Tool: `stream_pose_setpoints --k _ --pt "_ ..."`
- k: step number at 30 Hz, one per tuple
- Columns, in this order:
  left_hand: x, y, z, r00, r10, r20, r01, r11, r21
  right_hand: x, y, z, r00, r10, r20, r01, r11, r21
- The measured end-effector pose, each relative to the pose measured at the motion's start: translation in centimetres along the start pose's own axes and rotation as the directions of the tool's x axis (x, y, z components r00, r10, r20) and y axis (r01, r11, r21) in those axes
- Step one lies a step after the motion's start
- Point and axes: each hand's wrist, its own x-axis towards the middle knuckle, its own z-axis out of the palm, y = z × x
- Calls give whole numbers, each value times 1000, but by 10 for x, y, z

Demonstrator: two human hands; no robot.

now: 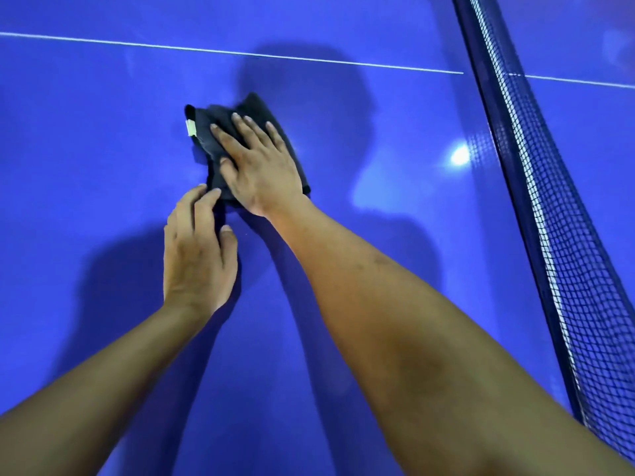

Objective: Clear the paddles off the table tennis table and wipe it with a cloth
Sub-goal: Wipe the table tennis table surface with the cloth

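Cloth (252,104), dark, bunched and folded, lies flat on the blue tabletop (103,132), well apart from the net (549,218), on the net's left as I look. My right hand (261,173) is on top of it, palm down, fingers (240,132) straight and spread wide, pressing it to the surface and holding nothing. My left hand (196,252) sits on the side of the cloth away from the net and nearer me. Its fingers (202,201) are loosely bent with the tips touching the cloth's near edge and the thumb apart. I can't tell if they nip the edge, but it looks like only a touch. A small pale label (190,128) shows on the cloth edge farthest from the net. A white line (240,53) runs across beyond the cloth and meets the net. No paddles are in view, so I judge the clearing is done here and the step in hand is the wipe. The next move calls for even palm pressure and a sweep of the cloth across the tabletop toward the net. The left fingers should lift off, or tuck the loose edge under, so the cloth slides without bunching. The stroke should stop short of the net.
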Motion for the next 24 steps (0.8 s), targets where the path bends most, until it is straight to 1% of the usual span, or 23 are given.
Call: stream_pose_setpoints --k 3,7,10,14,17,20,24 --pt "-20 4 -2 995 58 75 -67 990 126 -11 18 -5 999 47 -14 -47 997 55" --pt "-84 17 -7 971 92 222 -142 965 220 -49 84 -19 979 199 -45 -195 978 72" --pt "-130 23 -18 968 54 245 -116 963 245 -87 151 -33 953 295 -63 -292 955 48" --pt "-167 14 -44 968 -47 245 -22 962 271 -154 242 -55 881 447 -152 -445 894 53" --pt "-188 -3 -59 956 -50 289 -38 957 289 -204 289 -67 826 543 -153 -535 840 94" --pt "-198 -12 -63 942 -25 333 -81 950 302 -226 308 -70 794 586 -162 -577 810 105" --pt "-196 -10 -62 946 -24 324 -82 947 310 -222 301 -69 767 625 -144 -616 780 105"
